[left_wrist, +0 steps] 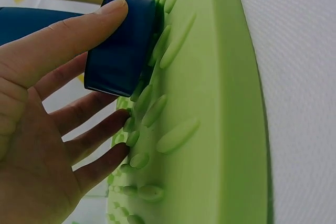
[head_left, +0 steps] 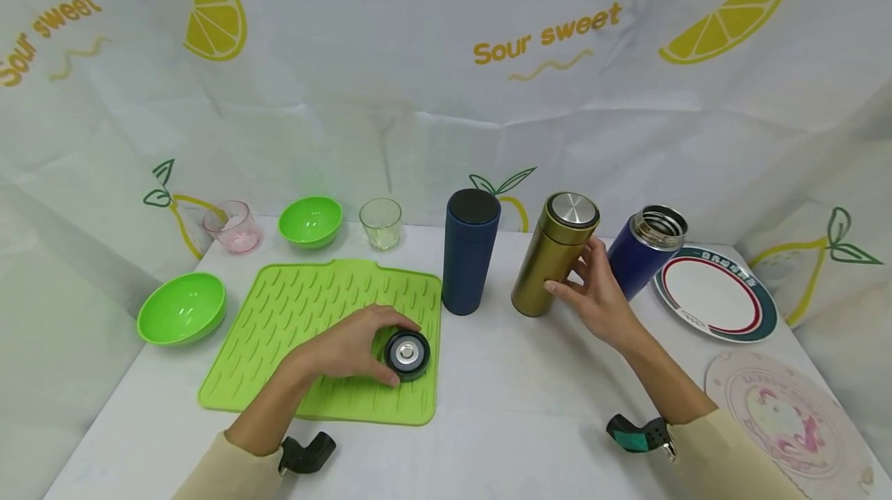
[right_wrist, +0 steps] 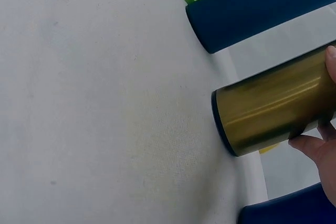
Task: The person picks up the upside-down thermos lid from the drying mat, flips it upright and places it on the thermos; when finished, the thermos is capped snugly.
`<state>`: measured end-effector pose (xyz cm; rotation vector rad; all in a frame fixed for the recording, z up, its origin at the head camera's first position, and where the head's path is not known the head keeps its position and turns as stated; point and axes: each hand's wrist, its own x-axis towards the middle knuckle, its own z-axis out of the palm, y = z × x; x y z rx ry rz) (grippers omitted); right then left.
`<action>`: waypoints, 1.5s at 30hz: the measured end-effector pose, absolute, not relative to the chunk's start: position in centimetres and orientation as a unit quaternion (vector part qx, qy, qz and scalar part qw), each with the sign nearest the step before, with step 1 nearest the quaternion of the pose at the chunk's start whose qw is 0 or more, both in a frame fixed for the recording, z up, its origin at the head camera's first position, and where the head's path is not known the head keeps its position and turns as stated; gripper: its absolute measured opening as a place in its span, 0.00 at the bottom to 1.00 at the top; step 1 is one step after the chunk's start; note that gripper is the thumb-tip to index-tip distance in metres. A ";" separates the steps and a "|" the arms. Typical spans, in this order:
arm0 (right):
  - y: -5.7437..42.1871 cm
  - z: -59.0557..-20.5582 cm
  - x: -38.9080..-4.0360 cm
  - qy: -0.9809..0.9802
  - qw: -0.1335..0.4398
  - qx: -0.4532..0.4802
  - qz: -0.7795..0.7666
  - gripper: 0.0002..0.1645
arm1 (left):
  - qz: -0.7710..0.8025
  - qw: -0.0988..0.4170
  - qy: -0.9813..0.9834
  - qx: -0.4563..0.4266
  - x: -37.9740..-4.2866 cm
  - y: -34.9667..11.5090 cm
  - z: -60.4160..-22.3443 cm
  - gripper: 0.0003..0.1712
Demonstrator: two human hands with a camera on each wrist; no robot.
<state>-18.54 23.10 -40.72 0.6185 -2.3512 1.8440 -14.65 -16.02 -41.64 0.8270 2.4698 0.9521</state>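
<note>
My left hand [head_left: 355,345] holds a blue bottle lid [head_left: 407,354] between thumb and index finger, low over the right part of the green drying mat [head_left: 293,330]. The lid's inner side with a silver centre faces up; its blue wall shows in the left wrist view [left_wrist: 121,45]. My right hand [head_left: 599,295] grips a gold thermos bottle [head_left: 547,268] from its right side; its silver-topped lid is on and its base is close to the tabletop. Right behind that hand stands a blue thermos bottle [head_left: 637,260] without a lid, its steel mouth showing.
A dark blue lidded bottle [head_left: 467,268] stands between mat and gold bottle. Green bowls [head_left: 183,310], a pink glass [head_left: 240,231] and a clear glass [head_left: 381,225] are at left and back. A rimmed plate [head_left: 714,291] and a round pink-patterned mat [head_left: 780,415] lie at right.
</note>
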 end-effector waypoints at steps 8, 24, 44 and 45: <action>23.3 -40.6 -18.5 -0.767 0.040 0.211 0.605 0.50 | 0.337 0.184 0.878 0.287 -14.6 -16.0 -41.5 0.40; 23.8 -39.2 -13.6 -0.782 0.277 0.187 0.526 0.50 | 0.407 0.102 0.869 0.262 -14.2 -14.2 -38.6 0.40; 20.2 -35.2 -13.2 -0.711 0.126 0.305 0.620 0.38 | 0.492 -0.075 0.792 0.354 -14.8 -6.9 -33.0 0.40; 20.1 -35.4 -13.2 -0.712 0.112 0.307 0.621 0.38 | 0.494 -0.072 0.793 0.350 -14.9 -6.6 -33.1 0.40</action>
